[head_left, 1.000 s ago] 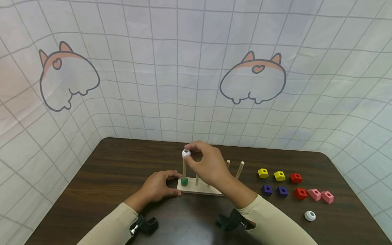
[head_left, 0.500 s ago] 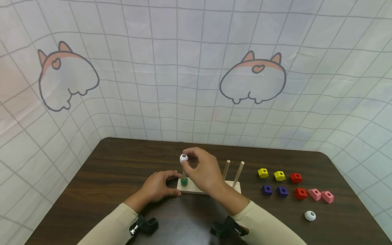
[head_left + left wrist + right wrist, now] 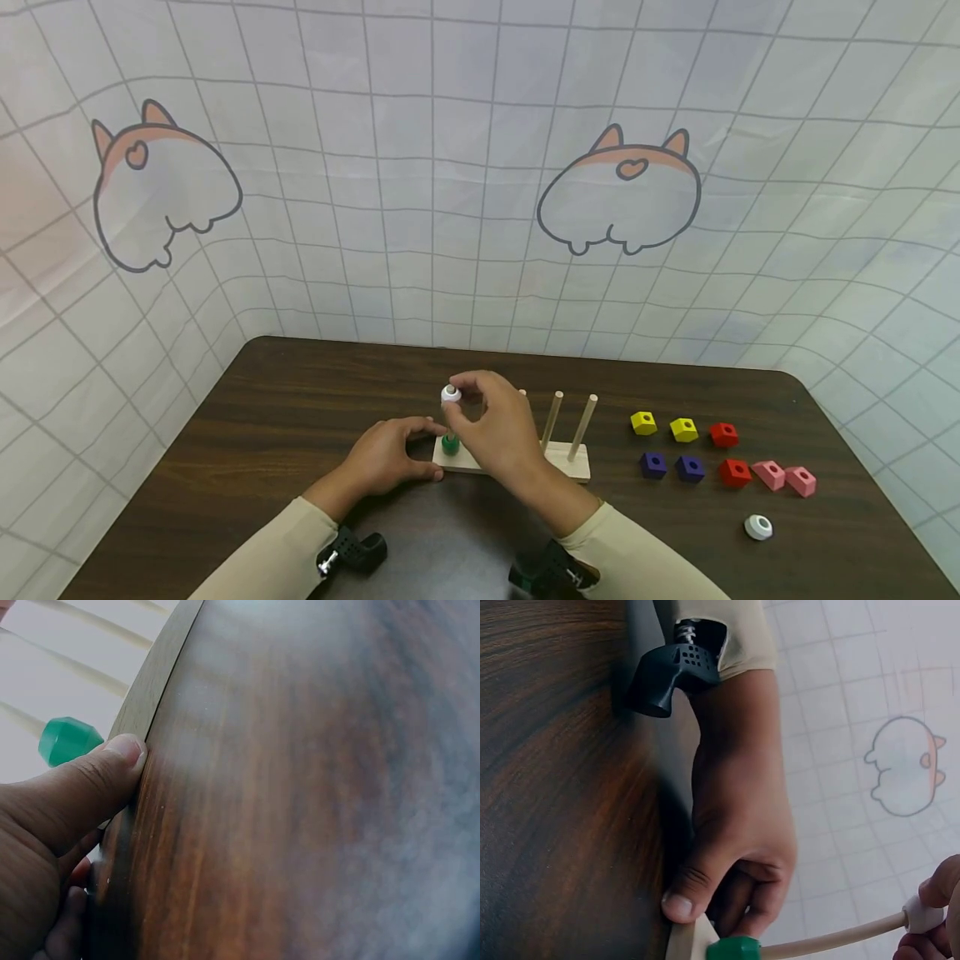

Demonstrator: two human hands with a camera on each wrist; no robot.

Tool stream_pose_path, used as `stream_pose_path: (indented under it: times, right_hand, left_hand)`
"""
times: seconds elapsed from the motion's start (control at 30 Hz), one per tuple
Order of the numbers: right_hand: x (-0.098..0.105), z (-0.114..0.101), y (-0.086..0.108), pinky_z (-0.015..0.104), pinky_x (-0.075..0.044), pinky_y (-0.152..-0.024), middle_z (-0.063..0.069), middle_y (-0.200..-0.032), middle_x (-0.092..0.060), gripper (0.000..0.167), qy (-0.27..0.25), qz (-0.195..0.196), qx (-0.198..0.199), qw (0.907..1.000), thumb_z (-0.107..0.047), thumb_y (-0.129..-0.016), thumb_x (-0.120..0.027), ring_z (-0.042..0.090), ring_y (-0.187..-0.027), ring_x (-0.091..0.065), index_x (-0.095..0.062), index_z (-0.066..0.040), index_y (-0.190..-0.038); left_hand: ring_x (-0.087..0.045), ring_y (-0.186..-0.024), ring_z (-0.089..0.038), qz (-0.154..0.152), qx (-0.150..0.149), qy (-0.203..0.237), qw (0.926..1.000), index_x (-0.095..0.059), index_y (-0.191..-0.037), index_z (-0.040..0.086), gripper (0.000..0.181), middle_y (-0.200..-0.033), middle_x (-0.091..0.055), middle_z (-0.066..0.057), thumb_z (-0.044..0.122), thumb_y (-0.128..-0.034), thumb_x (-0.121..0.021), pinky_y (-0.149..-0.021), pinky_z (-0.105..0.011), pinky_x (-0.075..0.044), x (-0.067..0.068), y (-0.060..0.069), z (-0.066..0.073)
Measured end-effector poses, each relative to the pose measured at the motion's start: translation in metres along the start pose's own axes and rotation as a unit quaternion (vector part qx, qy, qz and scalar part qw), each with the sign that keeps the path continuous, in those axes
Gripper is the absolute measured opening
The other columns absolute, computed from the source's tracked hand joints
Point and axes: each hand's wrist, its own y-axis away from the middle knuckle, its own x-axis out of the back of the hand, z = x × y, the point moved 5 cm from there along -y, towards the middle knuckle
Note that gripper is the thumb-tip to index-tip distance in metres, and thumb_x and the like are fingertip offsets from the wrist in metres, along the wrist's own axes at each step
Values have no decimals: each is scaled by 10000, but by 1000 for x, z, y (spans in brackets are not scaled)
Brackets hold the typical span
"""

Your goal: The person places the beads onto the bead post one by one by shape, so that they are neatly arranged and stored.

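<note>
My right hand (image 3: 498,429) pinches a white bead (image 3: 450,396) between thumb and fingers on the leftmost peg (image 3: 840,944), near its top; the peg's tip shows in the bead's hole. A green bead (image 3: 450,444) sits at the foot of that same peg, apart from the white one. With thumb and fingers, my left hand (image 3: 386,456) grips the left end of a light wooden peg board (image 3: 570,460). The left wrist view shows the thumb (image 3: 97,776) against the board's edge (image 3: 152,690). The right hand hides part of the board and its middle pegs.
Right of the board lie yellow blocks (image 3: 643,423), purple blocks (image 3: 653,465), red blocks (image 3: 735,473) and pink blocks (image 3: 800,481), all with holes. A second white bead (image 3: 758,527) lies nearer. A grid-patterned cloth (image 3: 450,208) hangs behind the dark wooden table (image 3: 330,375).
My right hand has moved down and slightly left with the white bead, which is now lower on the leftmost peg. The left hand keeps its hold on the board's end.
</note>
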Motion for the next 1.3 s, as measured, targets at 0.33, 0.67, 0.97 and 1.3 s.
stream_pose_path:
  times: [0.33,0.67,0.97,1.3]
  right_hand:
    - [-5,7,5,352,-557,-733,-26,-1060,-713,375,-382,139,-176,9990,-110,-906,-783,139,-916,-689,-642,-63,-1250]
    - [-16,24,17,406,-566,-821,-27,-1093,-719,616,-762,-145,-911,9928,-87,-891,-782,161,-953,-685,-479,-63,-1427]
    - [-28,38,24,346,-565,-843,-32,-1071,-707,528,-802,-273,-1183,9894,-85,-873,-796,137,-941,-691,-539,-64,-1334]
    - [-34,44,27,369,-569,-813,2,-1040,-707,541,-681,-317,-1103,9911,-52,-853,-806,185,-917,-682,-532,-18,-1319]
  left_hand:
    - [-611,-1242,-281,22,-23,-21,10000,-723,-1212,314,523,-1321,-679,-28,433,-741,-919,-996,-539,-480,-1,0,-2]
    - [-616,-1226,-260,-7,-7,-6,10000,-719,-1224,302,538,-1296,-685,24,441,-743,-916,-994,-536,-478,-1,-1,-1]
    - [-625,-1207,-257,25,6,-42,10000,-719,-1224,313,532,-1306,-679,16,418,-743,-920,-977,-520,-490,-1,-1,0]
    - [-623,-1215,-267,43,32,-63,10000,-724,-1223,278,541,-1317,-677,-22,405,-736,-925,-988,-519,-486,-1,-2,0]
